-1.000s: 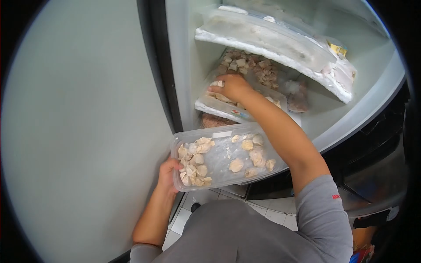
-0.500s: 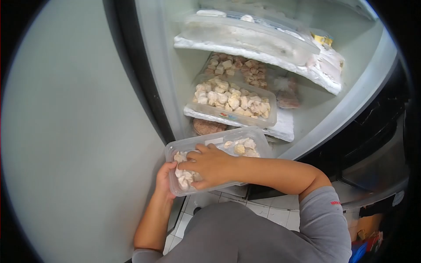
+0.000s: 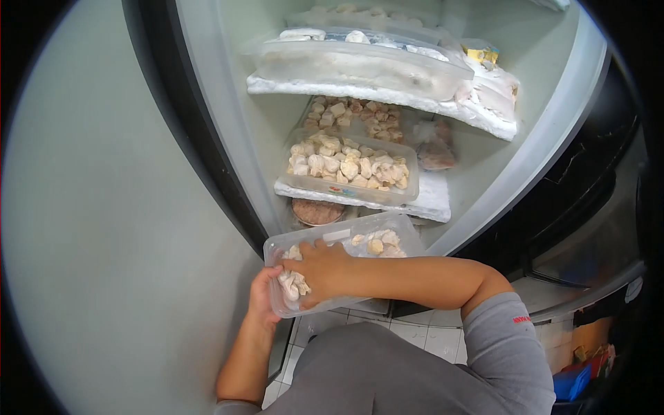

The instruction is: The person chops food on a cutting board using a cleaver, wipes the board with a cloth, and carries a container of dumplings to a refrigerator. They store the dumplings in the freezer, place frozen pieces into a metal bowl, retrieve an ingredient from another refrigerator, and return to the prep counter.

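Head view: left hand (image 3: 263, 293) clamps the near tub (image 3: 409, 238) below the shelf (image 3: 437, 198); right hand (image 3: 321, 270) covers some pale pieces (image 3: 293, 285), grip hidden from me. Shelved tub (image 3: 366, 192) well filled; pieces remain in near tub.

The left hand (image 3: 264, 294) is clasped round the left end of the plastic tub (image 3: 373, 225), its thumb (image 3: 273, 272) laid over the rim, while the left forearm (image 3: 245, 353) is angled up from below the tub; the right forearm (image 3: 408, 280) is stretched across from its right, and the right hand (image 3: 324, 273) is lowered inside, back uppermost, fingers (image 3: 296, 266) spread
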Demonstrator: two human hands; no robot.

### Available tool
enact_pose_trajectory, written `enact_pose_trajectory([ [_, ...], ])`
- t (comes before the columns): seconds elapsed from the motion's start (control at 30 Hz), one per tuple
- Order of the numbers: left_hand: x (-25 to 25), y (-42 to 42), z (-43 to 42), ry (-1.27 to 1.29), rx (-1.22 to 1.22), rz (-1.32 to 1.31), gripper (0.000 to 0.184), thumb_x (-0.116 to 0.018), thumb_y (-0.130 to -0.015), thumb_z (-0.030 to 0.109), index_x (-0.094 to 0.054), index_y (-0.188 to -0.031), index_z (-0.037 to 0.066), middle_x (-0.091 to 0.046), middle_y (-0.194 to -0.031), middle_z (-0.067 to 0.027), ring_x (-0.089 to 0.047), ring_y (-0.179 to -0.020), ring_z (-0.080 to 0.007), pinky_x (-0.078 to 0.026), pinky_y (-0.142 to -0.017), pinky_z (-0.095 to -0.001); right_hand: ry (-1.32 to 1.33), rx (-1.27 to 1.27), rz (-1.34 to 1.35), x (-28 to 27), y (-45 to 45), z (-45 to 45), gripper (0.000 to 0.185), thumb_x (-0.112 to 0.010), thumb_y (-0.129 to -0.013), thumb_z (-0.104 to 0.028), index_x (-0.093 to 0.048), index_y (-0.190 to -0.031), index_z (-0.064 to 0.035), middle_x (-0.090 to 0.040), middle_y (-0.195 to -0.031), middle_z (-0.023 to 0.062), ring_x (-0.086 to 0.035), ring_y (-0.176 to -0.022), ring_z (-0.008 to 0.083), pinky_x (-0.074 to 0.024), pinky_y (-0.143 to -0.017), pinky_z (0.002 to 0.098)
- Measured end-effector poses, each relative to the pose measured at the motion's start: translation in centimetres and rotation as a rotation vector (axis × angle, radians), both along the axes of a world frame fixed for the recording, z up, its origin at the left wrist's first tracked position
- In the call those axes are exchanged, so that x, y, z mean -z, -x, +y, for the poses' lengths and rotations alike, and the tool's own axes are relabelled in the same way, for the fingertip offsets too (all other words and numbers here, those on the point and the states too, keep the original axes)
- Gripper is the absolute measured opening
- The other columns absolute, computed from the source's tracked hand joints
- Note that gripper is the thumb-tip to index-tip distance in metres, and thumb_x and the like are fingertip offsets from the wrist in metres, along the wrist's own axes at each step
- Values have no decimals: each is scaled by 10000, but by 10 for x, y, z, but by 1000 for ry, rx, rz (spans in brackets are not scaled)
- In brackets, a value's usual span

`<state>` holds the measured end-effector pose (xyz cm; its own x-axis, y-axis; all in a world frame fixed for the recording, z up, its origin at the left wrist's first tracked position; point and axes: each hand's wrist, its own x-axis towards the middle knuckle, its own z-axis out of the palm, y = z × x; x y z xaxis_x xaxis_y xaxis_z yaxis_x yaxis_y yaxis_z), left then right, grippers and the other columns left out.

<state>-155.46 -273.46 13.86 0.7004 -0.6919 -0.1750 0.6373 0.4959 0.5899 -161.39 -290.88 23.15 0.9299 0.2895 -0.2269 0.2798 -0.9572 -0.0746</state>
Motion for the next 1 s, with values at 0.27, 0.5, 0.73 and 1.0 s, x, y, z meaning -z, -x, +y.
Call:
enact_pose_trajectory([
  [0.27, -2, -2, 5, 9, -32, -27, 678, -574, -900, 210, -425, -1550, 88, -557, -1474, -185, -571, -1345, -375, -492, -1123, -528, -239, -11, -132, 14, 8, -15, 751, -836, -799, -432, -532, -1467, -272, -581, -1277, 165, -607, -1216, 390, -566, -905, 532],
  [0.5, -7, -4, 8, -1, -16, -42, 710, -573, -897, 234, -403, -1579, 137, -534, -1499, -172, -565, -1348, -390, -520, -1051, -615, -300, 66, -242, -13, 13, -25, 717, -842, -799, -309, -549, -1448, -229, -593, -1220, 147, -620, -1192, 360, -567, -906, 500],
  [0.73, -6, -5, 15, -9, -8, -42, 724, -572, -888, 257, -400, -1588, 185, -511, -1527, -159, -567, -1333, -417, -538, -968, -672, -300, 188, -478, -77, 13, -57, 715, -857, -783, -293, -564, -1430, -212, -601, -1231, 129, -633, -1170, 357, -574, -920, 478],
  [1.0, -6, -8, 16, 3, -5, -38, 733, -568, -883, 257, -395, -1593, 197, -481, -1556, -156, -548, -1350, -422, -526, -953, -698, -45, 449, -340, -94, -62, -172, 773, -816, -801, -422, -551, -1513, -286, -499, -1527, 167, -492, -1428, 360, -473, -1119, 475],
])
